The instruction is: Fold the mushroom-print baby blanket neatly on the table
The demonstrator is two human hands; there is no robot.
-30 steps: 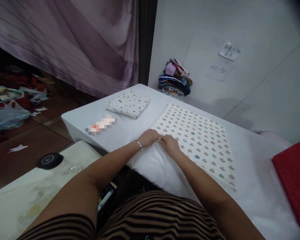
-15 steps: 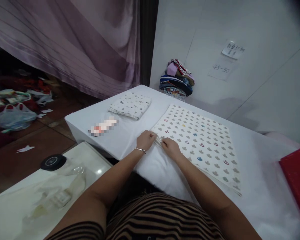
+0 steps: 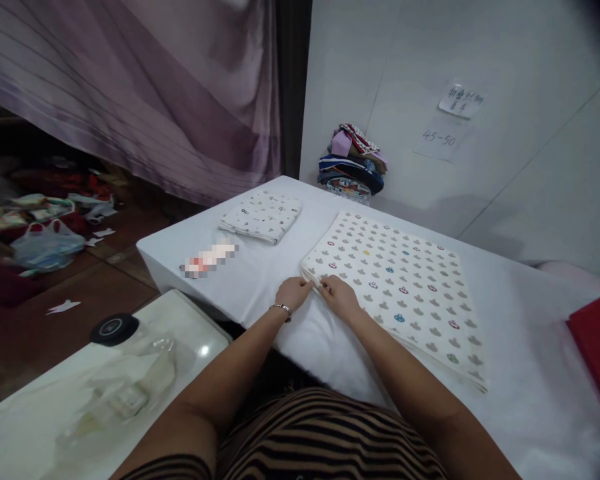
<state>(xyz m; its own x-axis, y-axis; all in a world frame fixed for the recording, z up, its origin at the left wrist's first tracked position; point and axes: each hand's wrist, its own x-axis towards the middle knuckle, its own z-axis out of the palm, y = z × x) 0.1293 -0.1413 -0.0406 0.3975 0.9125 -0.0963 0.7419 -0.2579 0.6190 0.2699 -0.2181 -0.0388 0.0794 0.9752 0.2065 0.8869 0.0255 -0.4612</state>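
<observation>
A white cloth (image 3: 405, 287) printed with grey, red and blue shapes lies folded in layers and flat on the white-covered table (image 3: 510, 320). At its near left corner my left hand (image 3: 294, 292), with a bracelet on the wrist, pinches the layered edge. Close beside it my right hand (image 3: 339, 297) grips the same edge, fingers closed. The two hands are only a small gap apart. Farther left on the table rests a second folded cloth (image 3: 263, 217), white with small dark prints, which neither hand touches.
A blurred-out item (image 3: 210, 259) lies left of the cloths. Folded clothes (image 3: 353, 163) are stacked against the wall. A red object (image 3: 597, 347) stands at the right edge. On a lower white surface at left sit a black round object (image 3: 114, 328) and clear plastic (image 3: 125, 393).
Both hands keep hold of the cloth's corner; the left has shifted slightly down and toward me. The view has turned a little to the left.
</observation>
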